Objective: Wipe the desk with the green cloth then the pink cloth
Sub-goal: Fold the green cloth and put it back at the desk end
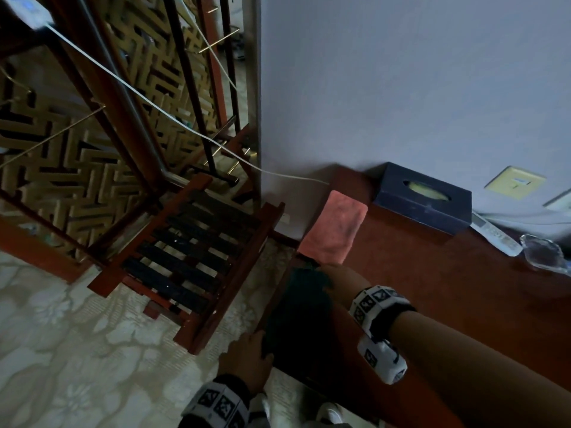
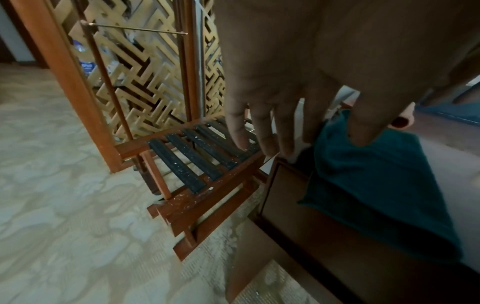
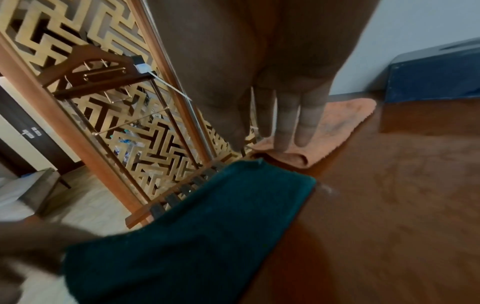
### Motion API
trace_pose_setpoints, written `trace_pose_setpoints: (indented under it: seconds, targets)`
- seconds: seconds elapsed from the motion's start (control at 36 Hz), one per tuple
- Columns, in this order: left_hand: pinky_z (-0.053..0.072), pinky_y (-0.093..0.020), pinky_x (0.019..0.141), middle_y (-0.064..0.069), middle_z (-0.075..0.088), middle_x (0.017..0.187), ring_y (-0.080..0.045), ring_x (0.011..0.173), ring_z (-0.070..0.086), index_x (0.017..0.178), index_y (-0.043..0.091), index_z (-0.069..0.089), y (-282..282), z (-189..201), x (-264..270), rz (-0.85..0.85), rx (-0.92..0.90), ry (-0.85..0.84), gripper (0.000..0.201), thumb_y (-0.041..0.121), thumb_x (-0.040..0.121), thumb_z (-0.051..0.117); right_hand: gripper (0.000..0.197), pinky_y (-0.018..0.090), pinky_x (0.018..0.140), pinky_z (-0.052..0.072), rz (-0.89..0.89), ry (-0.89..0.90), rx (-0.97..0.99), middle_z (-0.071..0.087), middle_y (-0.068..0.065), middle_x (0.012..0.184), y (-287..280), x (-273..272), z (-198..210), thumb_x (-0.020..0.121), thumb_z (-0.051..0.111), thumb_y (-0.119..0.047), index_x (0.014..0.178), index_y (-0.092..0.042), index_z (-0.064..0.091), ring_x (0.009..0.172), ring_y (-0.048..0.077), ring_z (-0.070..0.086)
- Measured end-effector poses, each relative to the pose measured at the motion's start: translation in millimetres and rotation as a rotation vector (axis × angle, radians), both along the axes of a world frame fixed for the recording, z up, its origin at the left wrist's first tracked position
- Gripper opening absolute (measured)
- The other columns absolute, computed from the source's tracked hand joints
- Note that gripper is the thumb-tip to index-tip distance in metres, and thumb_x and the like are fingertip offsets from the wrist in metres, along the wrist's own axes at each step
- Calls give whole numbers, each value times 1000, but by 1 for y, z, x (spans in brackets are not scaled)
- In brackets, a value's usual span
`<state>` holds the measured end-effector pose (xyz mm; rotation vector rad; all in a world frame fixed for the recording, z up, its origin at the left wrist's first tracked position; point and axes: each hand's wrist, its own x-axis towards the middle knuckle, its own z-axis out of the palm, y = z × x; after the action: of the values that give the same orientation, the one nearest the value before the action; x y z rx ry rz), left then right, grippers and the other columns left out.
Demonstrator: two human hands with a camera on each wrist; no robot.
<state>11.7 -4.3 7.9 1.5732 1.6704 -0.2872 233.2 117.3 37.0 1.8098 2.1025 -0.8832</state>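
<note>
The dark green cloth (image 1: 299, 313) (image 2: 376, 185) (image 3: 194, 226) lies along the left edge of the brown desk (image 1: 463, 288) and slightly overhangs it. My left hand (image 1: 247, 356) (image 2: 311, 123) pinches its near end, thumb on top and fingers down past the desk's edge. Over the cloth's far end my right hand (image 1: 336, 276) (image 3: 285, 133) is flat with straight fingers and holds nothing. Its fingertips reach the near edge of the folded pink cloth (image 1: 335, 227) (image 3: 337, 127), which lies just beyond at the desk's far left corner.
A dark blue tissue box (image 1: 423, 199) stands against the wall behind the pink cloth. A white remote (image 1: 494, 233) and a clear glass object (image 1: 543, 251) lie at the right. A wooden slatted rack (image 1: 197, 251) and a lattice screen stand left of the desk on patterned carpet.
</note>
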Motion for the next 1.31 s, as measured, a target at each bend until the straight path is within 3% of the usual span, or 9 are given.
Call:
trace_pose_setpoints:
  seconds: [0.11, 0.22, 0.44, 0.5, 0.64, 0.86, 1.0, 1.08, 1.31]
  targets:
    - [25, -43, 112, -4, 9, 156, -25, 141, 16, 152, 25, 1, 4, 9, 18, -66, 127, 97, 75, 47, 94, 43, 60, 35, 112, 32, 36, -76, -65, 28, 2, 154, -18, 11, -21, 91, 56, -17, 147, -23, 33, 138, 22, 33]
    - [12, -49, 115, -2, -14, 158, -25, 145, -5, 151, 26, -2, 8, 5, 37, -251, 136, 148, 73, 44, 95, 42, 67, 41, 115, 25, 118, -142, -94, 4, 2, 160, -38, 10, -38, 93, 55, -28, 150, -30, 21, 145, 26, 16]
    - [0, -57, 111, 3, -24, 155, -19, 144, -17, 149, 34, -8, 5, -23, 35, -408, 44, 140, 73, 42, 96, 40, 72, 48, 116, 16, 151, -203, -134, -20, 0, 158, -51, -6, -54, 96, 46, -43, 151, -37, 0, 147, 25, -7]
    - [0, -58, 111, 4, -24, 155, -18, 144, -17, 149, 36, -8, 10, -22, 32, -407, 56, 135, 70, 41, 97, 39, 69, 48, 116, 18, 130, -185, -122, -14, -1, 160, -44, -8, -51, 96, 44, -47, 151, -37, 5, 147, 25, -2]
    - [-4, -60, 110, 4, -21, 157, -19, 145, -13, 149, 38, -1, 17, -17, 31, -396, 41, 122, 67, 41, 96, 40, 45, 39, 100, 40, -51, -84, 200, 41, -2, 141, -7, -2, -40, 95, 44, -42, 138, -30, 41, 122, 22, 46]
    - [-6, -59, 110, 8, -11, 158, -15, 146, -5, 146, 43, 21, 14, -10, 28, -341, 11, 82, 57, 50, 91, 38, 47, 44, 95, 44, -267, -102, 207, 34, 5, 143, 48, 14, -54, 91, 46, -25, 137, -32, 35, 117, 33, 49]
    - [-6, -54, 112, 14, -1, 157, -10, 145, -3, 144, 45, 22, 20, 7, 16, -324, 94, 60, 53, 46, 94, 40, 26, 31, 81, 49, -351, -40, 231, 61, 9, 117, 54, 33, -67, 87, 50, -13, 109, -17, 64, 99, 29, 62]
    - [-2, -51, 114, 14, 8, 156, -10, 144, 3, 144, 44, 22, 35, 22, 10, -315, 174, 18, 48, 45, 97, 35, 15, 25, 66, 44, -459, -27, 282, 70, 11, 95, 54, 42, -49, 83, 56, -18, 86, -14, 70, 85, 29, 66]
    - [15, -30, 112, 13, 27, 151, -10, 140, 20, 144, 39, 28, 98, 61, 31, -310, 412, -119, 51, 51, 94, 31, 9, 25, 70, 33, -719, 338, 507, 63, 5, 86, 25, 71, 43, 81, 69, -13, 85, -12, 60, 85, 25, 59]
